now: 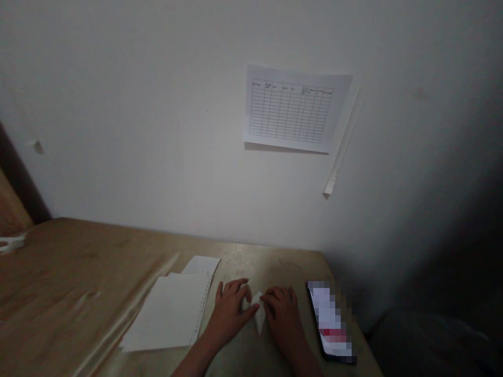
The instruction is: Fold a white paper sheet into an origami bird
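Note:
A small folded piece of white paper [259, 314] lies between my two hands, near the front of the table. My left hand [232, 305] is on its left side, the thumb and fingers pinching its left edge. From the right, my right hand [282, 309] has its fingertips closed on the upper right edge of the same paper. The paper narrows to a point at its lower end. Left of my left hand is a stack of white sheets [168, 311] with punched holes along the right edge.
A phone [331, 322] with its screen lit lies near the table's right edge. The brown-covered table [98, 272] meets a white wall, where a printed grid sheet [291, 110] and a strip of tape [341, 146] hang. A white object [11, 242] sits at far left.

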A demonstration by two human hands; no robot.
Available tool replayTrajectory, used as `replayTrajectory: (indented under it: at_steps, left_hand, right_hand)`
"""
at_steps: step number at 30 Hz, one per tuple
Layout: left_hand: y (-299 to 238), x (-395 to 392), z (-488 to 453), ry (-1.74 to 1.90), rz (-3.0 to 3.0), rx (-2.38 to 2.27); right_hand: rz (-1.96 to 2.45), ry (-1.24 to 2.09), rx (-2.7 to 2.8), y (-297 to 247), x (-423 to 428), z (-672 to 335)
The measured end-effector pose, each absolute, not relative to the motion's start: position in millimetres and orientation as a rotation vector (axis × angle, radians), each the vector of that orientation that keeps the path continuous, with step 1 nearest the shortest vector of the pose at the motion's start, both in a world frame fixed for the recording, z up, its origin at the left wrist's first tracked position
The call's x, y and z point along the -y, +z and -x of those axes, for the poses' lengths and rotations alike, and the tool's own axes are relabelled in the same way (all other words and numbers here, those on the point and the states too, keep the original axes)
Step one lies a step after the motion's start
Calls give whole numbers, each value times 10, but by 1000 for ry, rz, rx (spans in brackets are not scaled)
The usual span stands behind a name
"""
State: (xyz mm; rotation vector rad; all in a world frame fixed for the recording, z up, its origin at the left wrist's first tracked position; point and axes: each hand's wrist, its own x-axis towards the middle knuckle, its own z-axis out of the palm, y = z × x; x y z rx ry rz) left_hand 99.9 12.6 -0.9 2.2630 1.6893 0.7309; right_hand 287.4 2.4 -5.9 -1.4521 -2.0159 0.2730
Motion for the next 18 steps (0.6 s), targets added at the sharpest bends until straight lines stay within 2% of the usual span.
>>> replayTrajectory:
  at_steps: [18]
  left_hand:
    - [58,-104,-1017,637,-2287,-1689]
  right_hand:
    - [1412,282,2024,-48,-29,-2870]
